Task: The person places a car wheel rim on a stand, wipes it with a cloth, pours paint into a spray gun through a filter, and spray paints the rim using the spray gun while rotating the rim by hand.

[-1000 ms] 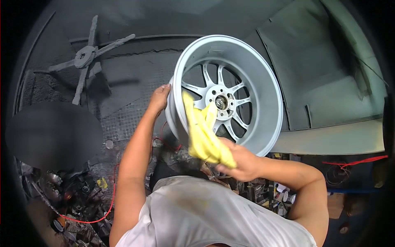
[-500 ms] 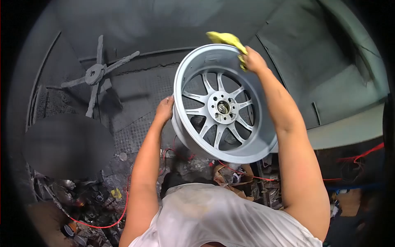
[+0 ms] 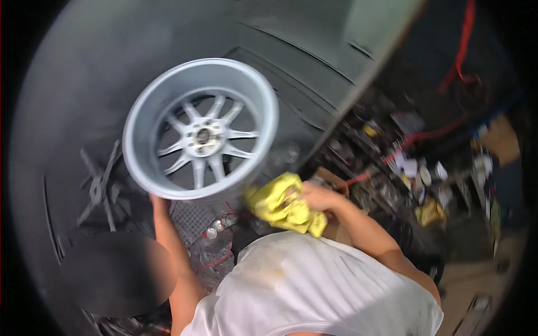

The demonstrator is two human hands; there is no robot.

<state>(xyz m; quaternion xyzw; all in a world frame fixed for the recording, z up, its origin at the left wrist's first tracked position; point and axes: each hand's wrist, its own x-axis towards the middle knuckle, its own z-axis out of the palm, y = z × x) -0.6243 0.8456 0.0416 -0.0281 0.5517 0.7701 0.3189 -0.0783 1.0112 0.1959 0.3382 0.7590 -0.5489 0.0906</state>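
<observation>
- The grey wall curves up behind everything on the left and top.
- The clutter fills the right side, a jumble of mixed pieces with a brown box near its far edge and a red cord hanging above.
- The white shirt of the person spreads across the bottom, with a brownish stain on its front.
- The silver wheel is held up in front of the person, left of the middle of the view, its open side turned to the camera and its spokes spreading from the centre.
- The grey stand, with several thin arms, is lower left of the wheel in the view.
- The yellow cloth is bunched up, by the wheel's lower right edge and above the shirt.
- The right hand is closed on the cloth, fingers curled into its folds.
- The left hand is at the wheel's lower left edge, supporting it; it is mostly hidden and blurred, so I cannot tell how far its fingers are closed.
- Small round lids, or something like them, lie on the floor below the wheel.
</observation>
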